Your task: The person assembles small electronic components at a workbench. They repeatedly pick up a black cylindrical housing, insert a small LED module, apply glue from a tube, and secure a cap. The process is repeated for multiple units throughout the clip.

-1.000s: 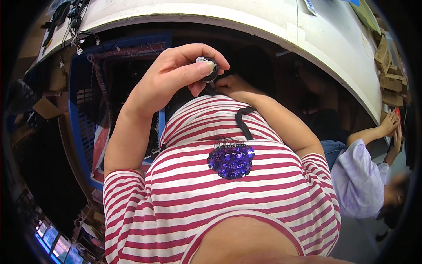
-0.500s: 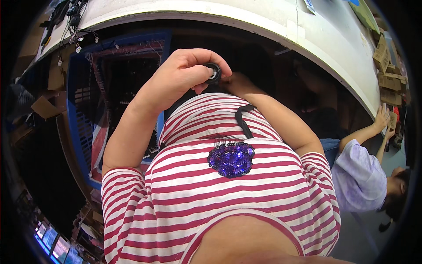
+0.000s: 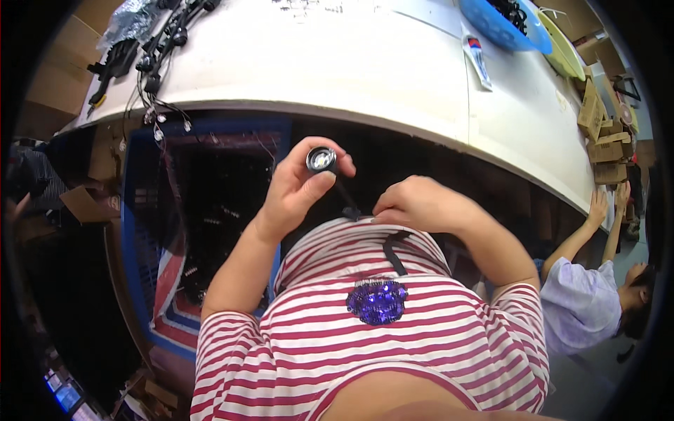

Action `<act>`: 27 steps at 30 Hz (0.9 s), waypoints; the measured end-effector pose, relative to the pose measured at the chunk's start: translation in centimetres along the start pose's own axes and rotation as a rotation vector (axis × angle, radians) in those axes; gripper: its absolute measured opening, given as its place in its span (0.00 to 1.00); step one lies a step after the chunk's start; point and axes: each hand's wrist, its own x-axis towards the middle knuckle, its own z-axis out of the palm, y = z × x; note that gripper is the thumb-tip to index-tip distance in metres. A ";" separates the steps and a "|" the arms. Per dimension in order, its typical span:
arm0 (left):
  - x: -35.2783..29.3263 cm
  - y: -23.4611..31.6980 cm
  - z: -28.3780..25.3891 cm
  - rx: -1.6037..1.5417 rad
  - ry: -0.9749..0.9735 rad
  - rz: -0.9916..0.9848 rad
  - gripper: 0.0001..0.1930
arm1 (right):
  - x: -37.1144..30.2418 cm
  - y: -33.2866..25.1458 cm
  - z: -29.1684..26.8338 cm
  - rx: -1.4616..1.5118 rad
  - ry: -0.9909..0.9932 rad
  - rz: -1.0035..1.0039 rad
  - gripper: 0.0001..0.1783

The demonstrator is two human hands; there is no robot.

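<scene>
Near the table's front edge, my left hand (image 3: 291, 193) is closed around a small black flashlight (image 3: 321, 160). Its round face, with a silver reflector, points up toward me, and my thumb lies along its near rim. A dark strap or cord (image 3: 351, 210) runs below it toward my waist; its exact shape is lost against the dark background. My right hand (image 3: 425, 203) is at my belly, to the right of the flashlight and apart from it. Its fingers are pinched together, and whatever is between them is hidden.
A white table (image 3: 295, 77) crosses the view ahead. On it lie black cabled parts (image 3: 165, 52), a white tube (image 3: 477, 63) and a blue basin (image 3: 498, 24). Below stands a blue crate (image 3: 130, 224). Cardboard boxes (image 3: 607, 151) and another person (image 3: 583, 295) are at the right.
My left hand has turned the flashlight face-up and moved slightly left and nearer. My right hand has drawn away from it, nearer and to the right. More of the tabletop shows.
</scene>
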 end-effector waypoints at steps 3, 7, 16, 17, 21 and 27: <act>-0.9 -1.7 -0.1 -0.096 -0.013 -0.058 0.20 | 0.6 -2.7 -6.3 0.125 0.375 -0.096 0.10; -1.2 -3.4 0.4 -0.038 -0.003 -0.113 0.17 | 9.7 -0.5 -12.2 -0.354 0.926 -0.273 0.14; -2.8 -4.3 0.2 -0.022 -0.003 -0.116 0.21 | 20.4 1.0 -15.0 -0.244 0.818 -0.190 0.13; -2.8 -4.6 0.1 -0.033 -0.005 -0.108 0.20 | 19.1 0.4 -15.2 -0.376 0.790 -0.138 0.13; -2.6 -5.2 -0.4 -0.100 -0.017 -0.169 0.23 | 14.1 2.7 -15.4 0.011 0.450 0.214 0.14; -2.4 -5.4 1.1 -0.127 0.143 -0.097 0.18 | 8.3 1.4 -11.5 -0.136 0.702 0.074 0.15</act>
